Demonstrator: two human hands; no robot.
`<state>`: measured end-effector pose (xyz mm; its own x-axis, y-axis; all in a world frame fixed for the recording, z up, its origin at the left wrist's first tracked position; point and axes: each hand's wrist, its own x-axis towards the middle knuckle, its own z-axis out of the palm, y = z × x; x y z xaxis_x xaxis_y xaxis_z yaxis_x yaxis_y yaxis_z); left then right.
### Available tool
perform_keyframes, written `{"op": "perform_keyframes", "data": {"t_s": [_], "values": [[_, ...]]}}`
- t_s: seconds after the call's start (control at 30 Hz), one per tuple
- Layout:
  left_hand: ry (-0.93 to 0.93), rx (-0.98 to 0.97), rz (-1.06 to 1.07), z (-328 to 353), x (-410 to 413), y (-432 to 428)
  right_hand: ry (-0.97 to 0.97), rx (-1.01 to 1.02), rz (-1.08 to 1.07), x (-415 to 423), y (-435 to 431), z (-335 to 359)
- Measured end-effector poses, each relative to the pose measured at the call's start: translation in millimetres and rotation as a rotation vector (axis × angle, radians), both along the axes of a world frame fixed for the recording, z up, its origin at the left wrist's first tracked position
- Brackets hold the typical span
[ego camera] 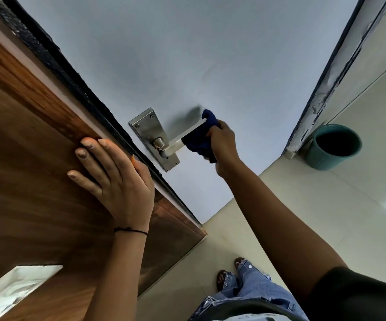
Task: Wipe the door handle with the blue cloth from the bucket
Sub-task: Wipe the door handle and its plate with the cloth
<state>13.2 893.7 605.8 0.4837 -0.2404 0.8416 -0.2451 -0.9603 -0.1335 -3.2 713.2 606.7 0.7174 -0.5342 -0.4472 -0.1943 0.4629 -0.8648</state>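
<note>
A silver lever door handle (pixel 175 144) on a steel backplate (pixel 146 129) is mounted on the pale grey door (pixel 187 54). My right hand (pixel 224 144) grips the dark blue cloth (pixel 200 144), which is wrapped around the outer end of the lever. My left hand (pixel 115 174) lies flat, fingers spread, on the brown wooden frame (pixel 25 135) just left of the door's black edge. The teal bucket (pixel 333 147) stands on the floor at the right, by the far door frame; its inside looks dark.
Cream tiled floor (pixel 361 216) stretches to the right and below. My feet in sandals and blue jeans (pixel 240 281) stand near the door. A worn, peeling door frame (pixel 324 89) runs down beside the bucket. A white marbled recess (pixel 13 290) shows at lower left.
</note>
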Motion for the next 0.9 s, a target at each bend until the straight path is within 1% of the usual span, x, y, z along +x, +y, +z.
{"op": "perform_keyframes", "data": {"t_s": [0.07, 0.13, 0.23, 0.33, 0.4, 0.47, 0.53, 0.63, 0.73, 0.8, 0.9], "values": [[-0.001, 0.001, -0.003, 0.9, 0.0, 0.5, 0.029, 0.130, 0.000, -1.4, 8.3, -0.4], [0.000, 0.003, -0.018, 1.5, 0.0, 0.7, 0.043, 0.206, 0.001, -2.7, 14.8, -1.2], [0.022, -0.005, -0.026, 1.9, -1.7, 0.1, 0.020, 0.293, 0.016, -2.8, 27.4, -1.4], [0.037, -0.028, -0.040, 4.3, -4.7, 0.4, 0.007, 0.379, 0.097, -4.3, 54.7, -2.7], [0.041, -0.028, -0.047, 6.5, -5.9, 2.2, 0.009, 0.371, 0.138, -1.8, 73.2, -5.7], [0.048, -0.022, -0.050, 9.1, -6.3, 4.0, 0.018, 0.297, 0.179, 3.9, 86.8, -10.5], [0.063, -0.014, -0.041, 9.6, -6.1, 4.6, 0.035, 0.167, 0.237, 7.4, 94.5, -17.5], [0.067, -0.009, -0.040, 8.0, -6.0, 5.3, 0.070, -0.090, 0.319, 5.3, 96.2, -23.3], [0.076, -0.009, -0.025, 8.0, -6.6, 5.9, 0.089, -0.365, 0.359, -0.9, 88.5, -30.2], [0.091, -0.013, -0.009, 9.9, -9.3, 3.4, 0.086, -0.427, 0.381, -11.1, 79.5, -33.4], [0.165, -0.114, -0.034, 11.1, -17.5, -5.4, 0.093, -0.390, 0.360, -34.3, 52.7, -42.3]]}}
